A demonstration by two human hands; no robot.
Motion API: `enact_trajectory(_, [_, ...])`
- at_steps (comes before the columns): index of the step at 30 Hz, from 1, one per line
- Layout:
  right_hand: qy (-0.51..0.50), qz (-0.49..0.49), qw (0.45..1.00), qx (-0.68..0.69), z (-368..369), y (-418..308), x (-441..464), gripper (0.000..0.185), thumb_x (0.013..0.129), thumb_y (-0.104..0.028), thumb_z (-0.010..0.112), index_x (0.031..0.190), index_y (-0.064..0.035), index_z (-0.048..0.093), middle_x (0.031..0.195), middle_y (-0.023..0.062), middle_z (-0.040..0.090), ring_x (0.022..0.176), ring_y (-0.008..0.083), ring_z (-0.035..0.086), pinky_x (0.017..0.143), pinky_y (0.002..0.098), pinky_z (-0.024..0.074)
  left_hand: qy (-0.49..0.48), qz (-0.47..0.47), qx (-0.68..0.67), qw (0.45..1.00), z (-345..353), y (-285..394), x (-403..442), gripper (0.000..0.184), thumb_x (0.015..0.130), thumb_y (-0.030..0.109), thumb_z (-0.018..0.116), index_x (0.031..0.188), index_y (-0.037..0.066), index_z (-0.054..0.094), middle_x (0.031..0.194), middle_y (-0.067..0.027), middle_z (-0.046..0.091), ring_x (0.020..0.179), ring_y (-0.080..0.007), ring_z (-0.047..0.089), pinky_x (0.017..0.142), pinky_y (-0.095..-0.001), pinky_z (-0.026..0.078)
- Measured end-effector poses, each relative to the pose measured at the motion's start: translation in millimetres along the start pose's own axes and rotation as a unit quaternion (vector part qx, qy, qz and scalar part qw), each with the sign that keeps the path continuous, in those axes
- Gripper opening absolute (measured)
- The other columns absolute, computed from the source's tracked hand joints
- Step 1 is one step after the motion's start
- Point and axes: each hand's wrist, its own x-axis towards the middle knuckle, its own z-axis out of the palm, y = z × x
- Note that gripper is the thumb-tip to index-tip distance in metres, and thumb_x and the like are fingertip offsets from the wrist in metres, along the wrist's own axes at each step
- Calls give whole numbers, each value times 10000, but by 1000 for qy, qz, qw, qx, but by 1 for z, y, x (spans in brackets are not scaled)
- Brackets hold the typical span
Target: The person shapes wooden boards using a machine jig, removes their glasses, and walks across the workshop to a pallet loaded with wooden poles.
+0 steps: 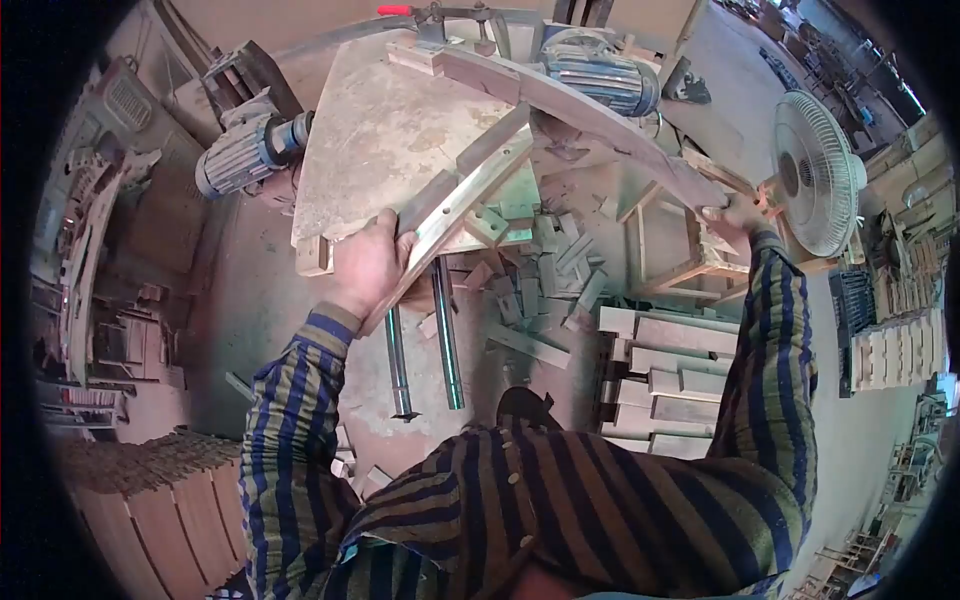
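Note:
My left hand [368,265] is closed around the near end of a wooden strip [470,195] with bolt holes along it, set with dark-edged blocks. That strip slants across the right part of a worn wooden worktable [365,130]. On the right, my right hand [738,222] grips the end of a long, slightly curved wooden board [610,125]. The board's far end reaches a small block [415,58] beneath a toggle clamp [432,28] with a red handle. Some of my fingers are hidden behind the wood on both sides.
Electric motors flank the table, one at left [245,155] and another at back right [600,80]. A white fan [815,175] stands beyond my right hand, near a wooden frame [690,270]. Offcuts [550,270] and stacked boards [665,370] lie below. Two metal tubes [445,335] project under the table.

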Motion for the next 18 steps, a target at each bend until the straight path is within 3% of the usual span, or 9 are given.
enact_trajectory(1, [-56, 24, 995, 83, 1, 6, 9, 712, 603, -538, 723, 1087, -31, 598, 1019, 178, 622, 1018, 284, 569, 868, 350, 415, -2, -1, 4, 1000, -2, 0, 4, 291, 846, 338, 510, 893, 53, 478, 804, -192, 603, 727, -372, 598, 619, -470, 449])
enact_trajectory(5, [-20, -24, 998, 63, 7, 25, 40, 690, 596, -512, 744, 1066, -25, 612, 966, 159, 635, 939, 262, 596, 829, 340, 430, -10, 9, 22, 1000, -8, 1, 22, 302, 846, 330, 502, 894, 33, 480, 840, -203, 608, 751, -380, 596, 664, -469, 455])
enact_trajectory(7, [110, -129, 985, 45, 7, 21, 45, 675, 598, -510, 748, 1033, -8, 626, 894, 139, 647, 847, 260, 614, 775, 341, 447, -17, -2, 24, 1000, -5, 3, 30, 305, 849, 335, 494, 898, 35, 481, 844, -205, 610, 767, -380, 596, 672, -471, 454])
enact_trajectory(8, [109, -131, 984, 42, 6, 18, 48, 675, 598, -510, 748, 1033, -8, 626, 894, 139, 647, 847, 260, 614, 775, 341, 447, -21, -3, 27, 999, -4, 2, 34, 306, 851, 337, 491, 904, 36, 480, 850, -206, 611, 777, -380, 595, 676, -470, 454])
enact_trajectory(10, [45, -37, 997, 51, 0, 6, 47, 674, 599, -523, 747, 1023, -11, 634, 888, 133, 648, 824, 260, 615, 763, 335, 450, -29, -5, 34, 999, -4, 0, 44, 307, 857, 341, 478, 927, 42, 481, 860, -207, 611, 805, -381, 592, 691, -468, 456])
enact_trajectory(13, [9, -60, 988, 145, 4, 4, 48, 692, 607, -541, 734, 1033, -7, 628, 882, 136, 646, 843, 262, 613, 764, 331, 448, -21, -10, 41, 999, -7, -1, 60, 309, 859, 339, 479, 937, 40, 481, 858, -206, 611, 819, -376, 592, 706, -466, 456])
enact_trajectory(18, [2, -28, 992, 121, 18, 30, 14, 745, 626, -565, 706, 1091, 4, 586, 989, 150, 627, 958, 241, 581, 824, 330, 424, 0, -94, 56, 994, -2, 5, 64, 324, 864, 343, 479, 982, 42, 496, 964, -192, 606, 904, -356, 585, 775, -445, 450])
